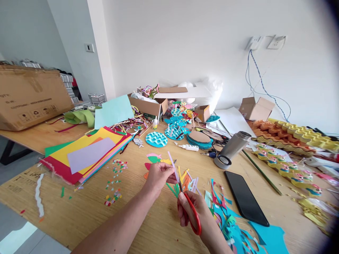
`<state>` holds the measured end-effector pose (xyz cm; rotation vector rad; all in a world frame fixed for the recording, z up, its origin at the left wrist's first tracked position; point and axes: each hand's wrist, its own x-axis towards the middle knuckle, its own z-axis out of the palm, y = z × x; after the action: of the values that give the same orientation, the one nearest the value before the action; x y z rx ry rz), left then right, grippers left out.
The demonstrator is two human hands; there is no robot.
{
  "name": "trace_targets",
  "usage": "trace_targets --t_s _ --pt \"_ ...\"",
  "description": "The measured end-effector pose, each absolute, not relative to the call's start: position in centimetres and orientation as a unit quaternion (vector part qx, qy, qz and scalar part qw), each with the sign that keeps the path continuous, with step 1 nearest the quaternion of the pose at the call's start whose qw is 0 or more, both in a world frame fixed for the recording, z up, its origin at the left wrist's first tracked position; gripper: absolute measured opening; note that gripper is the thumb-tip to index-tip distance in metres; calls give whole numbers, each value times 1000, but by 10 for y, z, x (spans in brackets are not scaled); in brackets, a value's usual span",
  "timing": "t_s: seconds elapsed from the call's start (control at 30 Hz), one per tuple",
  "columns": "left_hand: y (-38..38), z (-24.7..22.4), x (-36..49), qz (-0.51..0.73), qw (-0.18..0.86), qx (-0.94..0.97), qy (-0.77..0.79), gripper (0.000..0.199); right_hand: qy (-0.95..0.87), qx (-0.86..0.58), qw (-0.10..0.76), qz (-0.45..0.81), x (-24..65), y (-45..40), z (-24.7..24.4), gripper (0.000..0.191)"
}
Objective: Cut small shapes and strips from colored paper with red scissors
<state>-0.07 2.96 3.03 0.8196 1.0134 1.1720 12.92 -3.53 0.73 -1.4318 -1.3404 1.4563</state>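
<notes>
My left hand [160, 176] pinches a narrow lilac paper strip [171, 161] that stands up from its fingertips. Red-handled scissors [195, 220] are in my right hand [194, 208], with the blades pointing up at the strip's lower part. Whether the blades touch the paper is too small to tell. Beneath and beside the blades lie thin strips [187, 180] of yellow, orange, green and lilac paper. Paper fish shapes, one green and pink [154, 157], lie just beyond my left hand, which partly covers some of them.
Coloured sheets [91, 155] and paper dots [113, 197] are on the left. A black phone [246, 197], blue scraps [238, 233], a steel flask [235, 148] and egg trays [286, 137] are on the right. Blue wavy discs [156, 139], glue bottles and boxes stand farther back.
</notes>
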Motion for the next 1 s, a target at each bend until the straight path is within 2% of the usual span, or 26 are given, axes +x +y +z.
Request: trace_targets --t_s 1.0 --pt "29 28 1 523 637 350 444 11 -508 -566 332 558 133 -30 -6 44"
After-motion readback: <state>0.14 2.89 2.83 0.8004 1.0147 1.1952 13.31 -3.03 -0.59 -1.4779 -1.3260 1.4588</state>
